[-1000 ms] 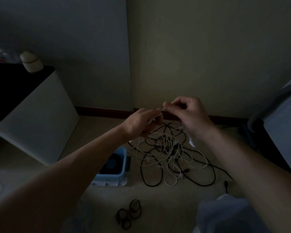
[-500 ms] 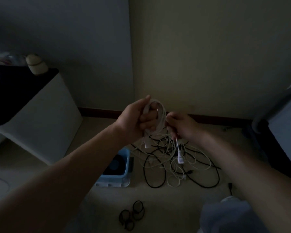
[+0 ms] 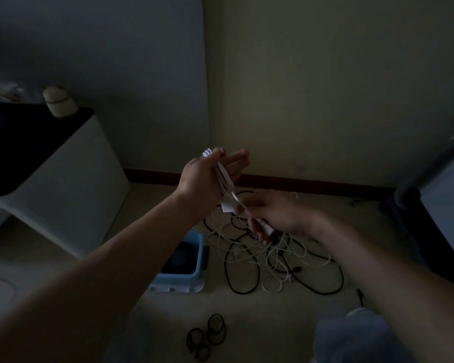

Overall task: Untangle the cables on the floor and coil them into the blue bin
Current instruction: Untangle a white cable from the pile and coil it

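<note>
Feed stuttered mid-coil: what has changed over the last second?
The left hand straightened its fingers, the white cable now looped round it. The right hand dropped lower, still gripping that cable. Blue bin, floor tangle and black loops unchanged.

Dim beige floor [image 3: 273,318], blue bin [image 3: 176,282] on it, tangle of white and black cables [image 3: 273,263] just beside the bin, small dark loops [image 3: 207,336] nearer, perhaps coiled cable
</note>
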A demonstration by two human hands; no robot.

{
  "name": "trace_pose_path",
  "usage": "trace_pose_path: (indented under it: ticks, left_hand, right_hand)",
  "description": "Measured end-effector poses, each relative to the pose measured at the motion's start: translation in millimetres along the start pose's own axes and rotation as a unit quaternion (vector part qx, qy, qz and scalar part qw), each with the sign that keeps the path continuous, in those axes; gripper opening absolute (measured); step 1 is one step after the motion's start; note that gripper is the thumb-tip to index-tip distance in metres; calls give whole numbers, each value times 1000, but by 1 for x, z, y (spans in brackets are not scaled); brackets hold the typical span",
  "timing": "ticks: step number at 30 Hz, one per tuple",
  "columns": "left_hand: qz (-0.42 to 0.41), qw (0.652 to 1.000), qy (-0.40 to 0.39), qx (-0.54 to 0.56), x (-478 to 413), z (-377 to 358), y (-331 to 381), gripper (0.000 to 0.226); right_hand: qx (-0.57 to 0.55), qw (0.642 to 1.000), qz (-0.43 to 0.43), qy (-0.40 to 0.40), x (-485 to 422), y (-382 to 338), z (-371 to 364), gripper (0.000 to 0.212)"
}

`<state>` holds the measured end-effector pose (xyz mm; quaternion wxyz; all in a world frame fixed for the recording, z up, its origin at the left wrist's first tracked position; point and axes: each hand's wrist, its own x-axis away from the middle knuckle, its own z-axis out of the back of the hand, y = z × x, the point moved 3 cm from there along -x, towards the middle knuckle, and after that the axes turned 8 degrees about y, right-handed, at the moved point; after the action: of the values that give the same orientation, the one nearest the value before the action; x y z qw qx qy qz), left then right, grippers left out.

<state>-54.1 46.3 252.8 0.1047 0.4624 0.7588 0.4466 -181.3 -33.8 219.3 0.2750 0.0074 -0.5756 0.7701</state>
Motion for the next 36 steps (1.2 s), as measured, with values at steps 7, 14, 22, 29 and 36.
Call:
trace_pose_path:
  ticks: [7, 14, 22, 29, 36]
  left_hand:
    - [-131, 962, 22, -239, 9, -3, -8, 20]
    - [-158, 931, 35, -327, 2, 5, -25, 24]
    - [-33, 965, 98, -240, 6, 6, -25, 25]
    - [97, 993, 17, -64, 19, 8, -26, 73]
    - [76, 987, 73, -118, 33, 33, -21, 46]
  right_hand:
    - [-80, 996, 6, 48, 13, -27, 1, 23]
    - [-302, 947, -38, 105, 12, -28, 1, 31]
    - [-265, 959, 30, 97, 4, -19, -6, 16]
    - [-197, 963, 39, 182, -2, -21, -20, 23]
    - [-56, 958, 43, 279, -6, -31, -40, 33]
